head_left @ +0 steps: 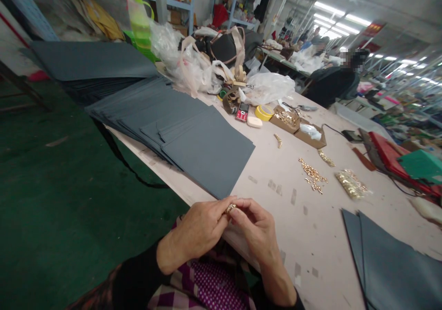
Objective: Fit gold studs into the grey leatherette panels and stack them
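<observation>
My left hand (198,229) and my right hand (257,227) meet at the table's near edge. Pinched between their fingertips is a small gold-coloured metal piece (230,207); its exact kind is too small to make out. Just beyond my fingers lies the corner of a fanned stack of dark grey sheets (207,149). To the right, a scatter of small gold pieces (312,174) rests on the table (262,218). A clear bag of gold pieces (351,184) lies beside it, and short gold-coloured strips (325,158) sit close by.
More grey sheets (397,264) lie at the right. Farther back are small cardboard boxes (312,137), yellow tape (264,112), a red-keyed calculator (242,112) and plastic bags (269,88). A red item (390,155) lies at the far right. Another person (333,82) sits in the background.
</observation>
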The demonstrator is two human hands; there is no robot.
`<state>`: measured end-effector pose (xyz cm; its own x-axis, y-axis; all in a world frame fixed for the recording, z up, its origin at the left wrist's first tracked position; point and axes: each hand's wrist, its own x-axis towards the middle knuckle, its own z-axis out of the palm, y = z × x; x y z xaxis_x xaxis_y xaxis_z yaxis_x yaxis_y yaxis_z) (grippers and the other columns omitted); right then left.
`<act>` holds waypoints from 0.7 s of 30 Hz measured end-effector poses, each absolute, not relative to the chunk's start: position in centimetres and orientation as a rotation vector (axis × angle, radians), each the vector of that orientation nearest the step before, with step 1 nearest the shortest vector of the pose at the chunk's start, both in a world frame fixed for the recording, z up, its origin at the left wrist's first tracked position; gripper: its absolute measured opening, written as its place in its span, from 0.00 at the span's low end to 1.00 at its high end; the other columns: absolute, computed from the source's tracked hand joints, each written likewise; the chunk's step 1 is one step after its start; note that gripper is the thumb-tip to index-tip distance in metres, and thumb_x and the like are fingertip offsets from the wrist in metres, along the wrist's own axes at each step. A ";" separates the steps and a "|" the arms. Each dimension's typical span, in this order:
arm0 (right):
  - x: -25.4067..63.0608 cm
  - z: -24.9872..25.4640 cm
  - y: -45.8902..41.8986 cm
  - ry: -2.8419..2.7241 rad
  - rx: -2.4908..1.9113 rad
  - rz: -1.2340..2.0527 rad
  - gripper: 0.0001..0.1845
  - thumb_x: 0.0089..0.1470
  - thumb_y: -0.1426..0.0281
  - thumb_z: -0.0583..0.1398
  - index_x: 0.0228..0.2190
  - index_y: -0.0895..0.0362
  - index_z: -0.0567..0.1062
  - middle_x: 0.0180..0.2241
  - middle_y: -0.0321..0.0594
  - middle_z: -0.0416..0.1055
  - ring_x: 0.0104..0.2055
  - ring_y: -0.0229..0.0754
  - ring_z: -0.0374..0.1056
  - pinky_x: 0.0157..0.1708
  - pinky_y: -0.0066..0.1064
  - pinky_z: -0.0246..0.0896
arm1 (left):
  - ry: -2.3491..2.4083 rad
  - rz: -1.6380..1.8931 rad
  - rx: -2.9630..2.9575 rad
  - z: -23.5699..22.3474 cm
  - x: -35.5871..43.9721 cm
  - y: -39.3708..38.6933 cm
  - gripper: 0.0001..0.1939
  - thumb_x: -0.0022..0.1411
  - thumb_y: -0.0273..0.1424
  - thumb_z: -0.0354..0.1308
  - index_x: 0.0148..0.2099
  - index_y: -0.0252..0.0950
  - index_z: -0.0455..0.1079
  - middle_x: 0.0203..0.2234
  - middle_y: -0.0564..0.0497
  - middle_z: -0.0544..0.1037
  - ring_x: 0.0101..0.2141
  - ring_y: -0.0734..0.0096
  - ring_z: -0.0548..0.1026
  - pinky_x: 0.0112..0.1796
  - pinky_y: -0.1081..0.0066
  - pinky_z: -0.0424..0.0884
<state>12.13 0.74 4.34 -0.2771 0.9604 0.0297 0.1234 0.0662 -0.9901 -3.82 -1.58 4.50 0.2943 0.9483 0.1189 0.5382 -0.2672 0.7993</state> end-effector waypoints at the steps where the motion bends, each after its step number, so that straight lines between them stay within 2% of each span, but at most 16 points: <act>1: 12.2 4.4 0.8 -1.567 -1.129 1.290 0.08 0.55 0.66 0.63 0.36 0.56 0.79 0.34 0.39 0.78 0.36 0.40 0.73 0.38 0.30 0.70 | 1.308 0.804 1.938 4.5 -3.8 -1.6 0.18 0.68 0.25 0.44 0.57 0.38 0.65 0.48 0.47 0.76 0.47 0.64 0.75 0.48 0.65 0.69; 5: 12.7 4.8 0.8 -1.701 -1.160 1.212 0.08 0.56 0.67 0.63 0.38 0.54 0.80 0.37 0.39 0.79 0.39 0.41 0.74 0.42 0.31 0.69 | 1.304 0.766 2.028 4.0 -3.9 -1.6 0.13 0.69 0.26 0.43 0.47 0.36 0.68 0.39 0.48 0.76 0.41 0.65 0.75 0.45 0.65 0.70; 9: 13.0 5.0 0.7 -1.773 -1.165 1.108 0.10 0.57 0.69 0.61 0.40 0.53 0.81 0.39 0.39 0.79 0.40 0.41 0.74 0.41 0.30 0.69 | 1.341 0.738 2.167 3.6 -3.8 -1.7 0.12 0.71 0.27 0.42 0.48 0.36 0.66 0.38 0.48 0.75 0.41 0.65 0.73 0.44 0.64 0.70; 14: 13.1 5.2 0.8 -1.932 -1.152 0.894 0.11 0.56 0.71 0.60 0.41 0.55 0.81 0.35 0.38 0.80 0.32 0.38 0.74 0.34 0.28 0.68 | 1.441 0.608 2.345 3.2 -3.7 -1.8 0.11 0.70 0.25 0.41 0.47 0.35 0.65 0.36 0.48 0.73 0.37 0.62 0.71 0.40 0.61 0.70; 21: 12.9 5.7 0.8 -2.099 -1.178 0.726 0.12 0.55 0.75 0.58 0.39 0.57 0.80 0.33 0.39 0.79 0.31 0.39 0.73 0.35 0.28 0.69 | 1.469 0.557 2.319 2.9 -3.7 -1.8 0.09 0.68 0.23 0.44 0.40 0.37 0.64 0.33 0.50 0.72 0.34 0.64 0.71 0.37 0.64 0.70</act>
<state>12.91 0.78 5.71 -0.4122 0.8776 0.2449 0.5385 0.4515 -0.7115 -3.66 -1.82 2.90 0.3889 0.9099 0.1444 0.7771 -0.4081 0.4791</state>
